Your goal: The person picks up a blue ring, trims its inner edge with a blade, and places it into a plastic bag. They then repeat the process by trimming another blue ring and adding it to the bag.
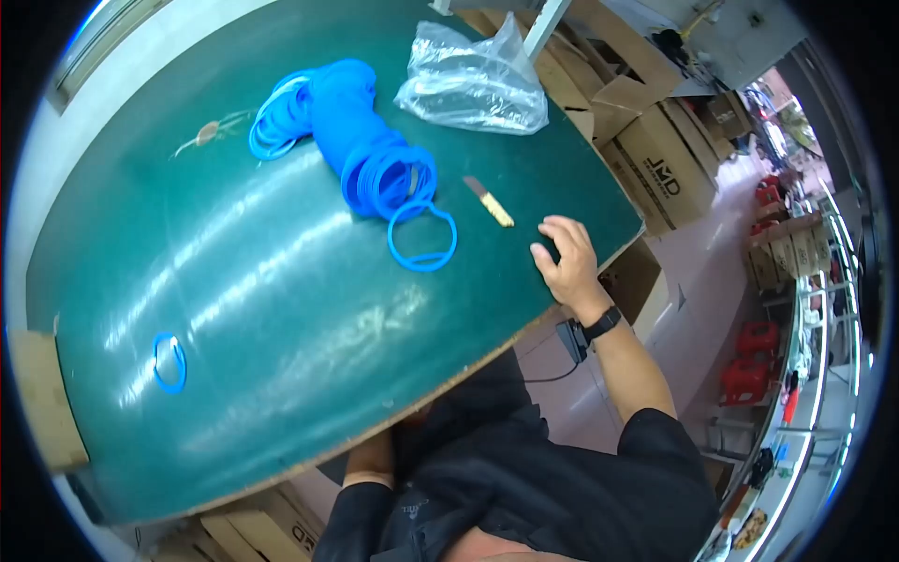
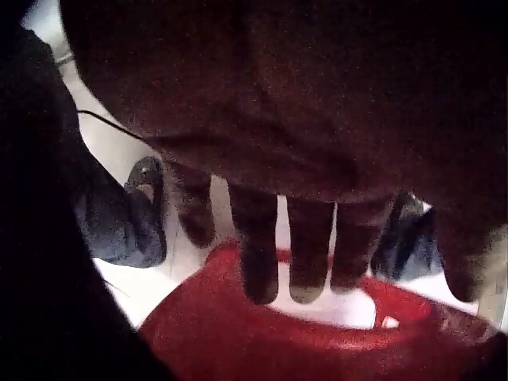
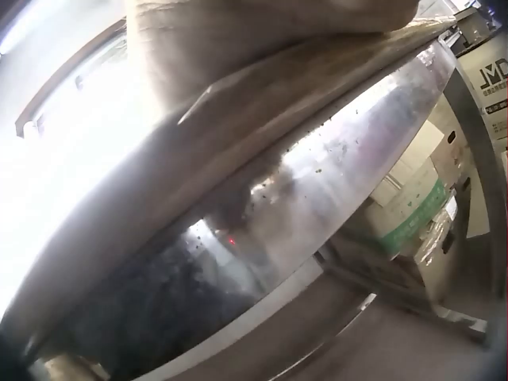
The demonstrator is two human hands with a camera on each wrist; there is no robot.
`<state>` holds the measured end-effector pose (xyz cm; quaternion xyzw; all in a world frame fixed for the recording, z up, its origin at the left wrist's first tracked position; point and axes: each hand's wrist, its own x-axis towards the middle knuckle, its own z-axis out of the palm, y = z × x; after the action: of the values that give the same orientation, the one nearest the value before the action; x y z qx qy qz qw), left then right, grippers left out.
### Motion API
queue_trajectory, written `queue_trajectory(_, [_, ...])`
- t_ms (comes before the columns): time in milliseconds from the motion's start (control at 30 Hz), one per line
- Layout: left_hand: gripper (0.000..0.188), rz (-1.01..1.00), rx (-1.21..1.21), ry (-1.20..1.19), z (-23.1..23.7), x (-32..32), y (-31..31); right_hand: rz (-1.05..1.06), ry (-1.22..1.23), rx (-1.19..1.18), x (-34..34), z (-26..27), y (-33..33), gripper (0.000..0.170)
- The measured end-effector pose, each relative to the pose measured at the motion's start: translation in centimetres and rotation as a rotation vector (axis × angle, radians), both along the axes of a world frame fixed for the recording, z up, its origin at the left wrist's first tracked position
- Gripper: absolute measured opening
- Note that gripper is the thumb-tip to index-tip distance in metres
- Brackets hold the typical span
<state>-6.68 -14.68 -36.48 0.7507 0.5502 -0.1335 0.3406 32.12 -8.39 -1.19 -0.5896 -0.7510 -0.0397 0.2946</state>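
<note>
My right hand [image 1: 571, 265] rests at the near right edge of the green table [image 1: 281, 281], fingers loosely bent and nothing in them. Close to its fingertips lies a small knife-like tool [image 1: 496, 208] with a dark blade and a yellow handle. Further left is a thick bundle of blue rings [image 1: 342, 122], with a loose blue ring [image 1: 453, 245] at its near end. Below the tabletop, hidden from the head view, my left hand [image 2: 270, 151] hangs with fingers straight down, holding nothing, in front of a red plastic object [image 2: 214, 317].
A clear plastic bag [image 1: 478, 84] lies at the table's far side. One more blue ring [image 1: 182, 365] lies alone at the left. Cardboard boxes [image 1: 655, 169] stand beyond the right edge, and another carton [image 1: 47, 403] sits against the left end.
</note>
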Motion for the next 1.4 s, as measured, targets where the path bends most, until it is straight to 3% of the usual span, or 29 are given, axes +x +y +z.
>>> queue_trajectory(100, [0.061, 0.177, 0.004, 0.040, 0.9, -1.2, -7.5, 0.053, 0.008, -0.005, 0.6, -0.9, -1.0, 0.025])
queue_trajectory(333, [0.060, 0.464, 0.181, 0.152, 4.9, -3.8, -12.8, 0.066, 0.066, 0.084, 1.0, -1.2, -0.6, 0.023])
queue_trajectory(533, [0.059, 0.543, 0.346, 0.162, 5.6, -4.2, -11.0, 0.059, 0.102, 0.081, 1.5, -1.3, -0.5, 0.024])
queue_trajectory(633, [0.058, 0.619, 0.493, 0.303, 7.1, -5.2, -12.0, 0.033, 0.139, 0.033, 1.3, -1.3, 0.2, 0.025])
queue_trajectory(800, [0.058, 0.612, 0.481, 0.223, 7.1, -8.0, -10.8, -0.007, 0.228, -0.057, -0.4, -1.3, 2.5, 0.029])
queue_trajectory(1100, [0.057, 0.693, 0.408, 0.096, 6.4, -11.5, -14.0, -0.009, 0.292, -0.062, -3.2, -0.4, 4.0, 0.031])
queue_trajectory(1133, [0.057, 0.709, 0.398, 0.082, 6.3, -12.1, -15.4, 0.002, 0.286, -0.067, -3.7, -0.1, 3.6, 0.031])
queue_trajectory(1267, [0.056, 0.744, 0.370, 0.034, 7.1, -12.7, -11.5, 0.071, 0.286, 0.028, -5.6, 1.3, 1.3, 0.029])
queue_trajectory(1400, [0.056, 0.744, 0.346, -0.021, 7.3, -14.4, -11.0, 0.225, 0.425, -0.013, -7.7, 4.4, -0.4, 0.025])
